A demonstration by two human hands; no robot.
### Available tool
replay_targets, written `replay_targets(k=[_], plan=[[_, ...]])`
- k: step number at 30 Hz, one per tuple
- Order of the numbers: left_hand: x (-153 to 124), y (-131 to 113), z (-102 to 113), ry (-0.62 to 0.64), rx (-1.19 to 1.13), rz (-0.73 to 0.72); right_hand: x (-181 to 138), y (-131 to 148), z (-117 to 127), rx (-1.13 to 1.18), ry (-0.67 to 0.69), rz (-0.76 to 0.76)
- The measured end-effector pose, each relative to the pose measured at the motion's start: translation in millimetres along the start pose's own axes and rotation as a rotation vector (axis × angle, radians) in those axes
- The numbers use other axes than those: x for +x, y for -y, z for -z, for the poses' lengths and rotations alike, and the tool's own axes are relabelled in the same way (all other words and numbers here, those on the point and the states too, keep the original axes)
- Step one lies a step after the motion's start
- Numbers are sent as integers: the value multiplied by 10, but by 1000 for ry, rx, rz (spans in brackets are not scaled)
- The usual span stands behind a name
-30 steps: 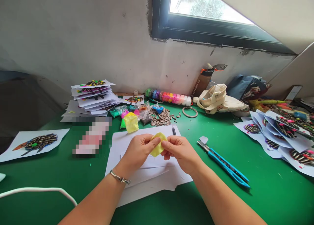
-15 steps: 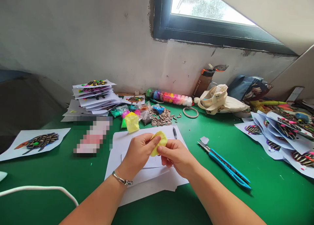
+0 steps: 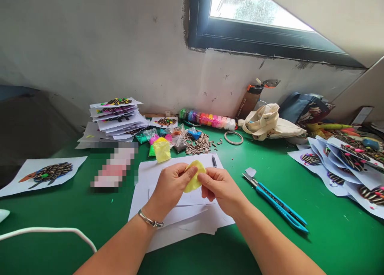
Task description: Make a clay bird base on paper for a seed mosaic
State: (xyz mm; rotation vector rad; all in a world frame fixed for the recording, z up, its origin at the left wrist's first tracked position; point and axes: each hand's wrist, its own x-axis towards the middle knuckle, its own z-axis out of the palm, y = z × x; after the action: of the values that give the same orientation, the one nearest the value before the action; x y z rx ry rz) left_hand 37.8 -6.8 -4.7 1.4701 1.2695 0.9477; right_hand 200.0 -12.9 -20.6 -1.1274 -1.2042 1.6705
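Observation:
Both my hands meet over a stack of white paper sheets on the green table. My left hand and my right hand each pinch one side of a flat piece of yellow clay, held a little above the paper. The fingers of both hands are closed on the clay. A silver bracelet is on my left wrist. A black pen lies on the paper just behind my right hand.
A blue utility knife lies right of my hands. Sunflower seeds and small clay bags sit behind the paper. Stacks of seed pictures stand at back left and at right. A white cable runs front left.
My right fingers have shifted slightly along the yellow clay's edge; both hands keep pinching it in about the same place.

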Motion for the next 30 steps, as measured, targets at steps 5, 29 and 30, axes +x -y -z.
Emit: replay_targets(k=[5,29,30], plan=[[6,6,4,-10,-29,-3,35,8,41,42,-1,-57],[19,22,-1,24,-75,2,29,-38,16,48,79,5],[20,22,3,17,-73,3,27,-42,15,56,80,-16]])
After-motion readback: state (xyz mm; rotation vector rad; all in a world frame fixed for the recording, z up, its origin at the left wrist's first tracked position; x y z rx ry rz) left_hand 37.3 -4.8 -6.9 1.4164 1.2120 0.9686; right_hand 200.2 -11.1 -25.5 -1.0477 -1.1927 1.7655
